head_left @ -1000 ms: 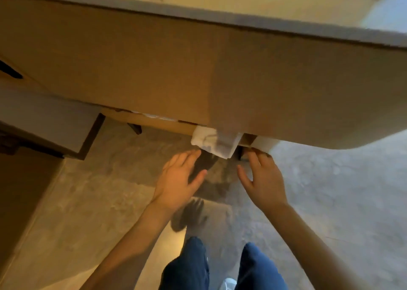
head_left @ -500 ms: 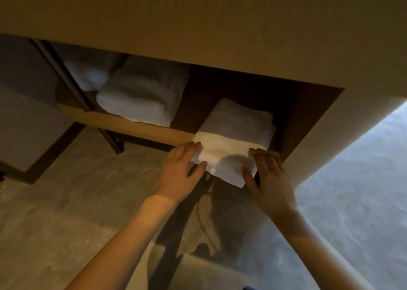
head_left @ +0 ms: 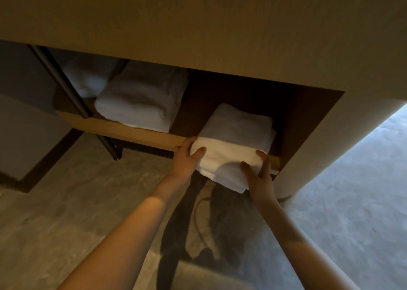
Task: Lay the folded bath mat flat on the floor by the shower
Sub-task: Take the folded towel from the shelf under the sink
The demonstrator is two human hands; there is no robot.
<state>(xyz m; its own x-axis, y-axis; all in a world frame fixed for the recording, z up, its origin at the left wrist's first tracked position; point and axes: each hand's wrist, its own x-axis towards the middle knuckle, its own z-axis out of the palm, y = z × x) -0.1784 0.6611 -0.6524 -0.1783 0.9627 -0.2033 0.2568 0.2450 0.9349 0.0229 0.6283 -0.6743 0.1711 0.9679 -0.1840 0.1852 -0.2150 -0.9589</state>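
Note:
A folded white bath mat (head_left: 226,155) lies on the low shelf (head_left: 152,133) under the vanity, at the shelf's right end, its front edge hanging past the shelf lip. My left hand (head_left: 187,159) grips the mat's left edge, thumb on top. My right hand (head_left: 258,175) holds the mat's right front corner, fingers on top. The back half of the mat sits in shadow inside the shelf.
Two more folded white towels (head_left: 141,104) lie further left on the shelf, one (head_left: 88,80) behind a dark metal leg (head_left: 72,95). The vanity front (head_left: 198,29) overhangs the shelf. Grey stone floor (head_left: 352,197) spreads below and to the right.
My view dropped below the vanity front, revealing the shelf. Both hands moved from just short of the mat onto its edges and closed on it; the mat has slid slightly forward.

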